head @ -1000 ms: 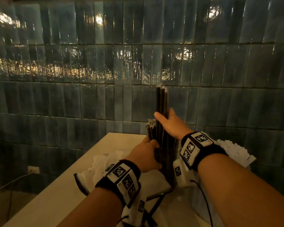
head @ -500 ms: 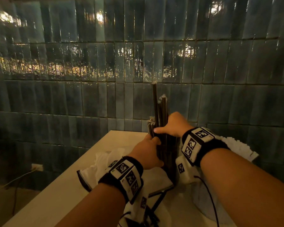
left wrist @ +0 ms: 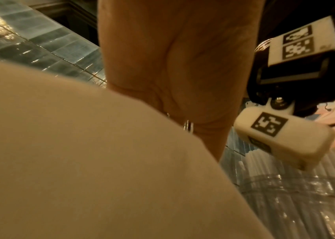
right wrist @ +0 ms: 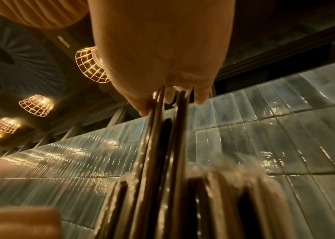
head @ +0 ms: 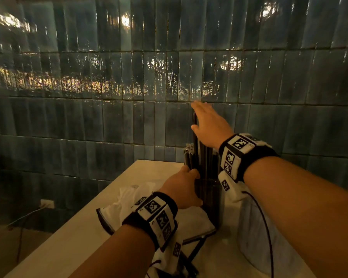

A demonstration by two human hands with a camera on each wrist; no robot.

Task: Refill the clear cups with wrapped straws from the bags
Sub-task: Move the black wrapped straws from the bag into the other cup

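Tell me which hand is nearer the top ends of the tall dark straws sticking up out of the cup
Right. The right hand lies with straight fingers against the top ends of the tall straws; the left hand grips the clear cup far lower.

A pale tabletop (head: 72,233) is carrying a clear cup (head: 210,197) of dark wrapped straws (head: 204,157) near its far edge, white bags (head: 127,203) lying beside it.
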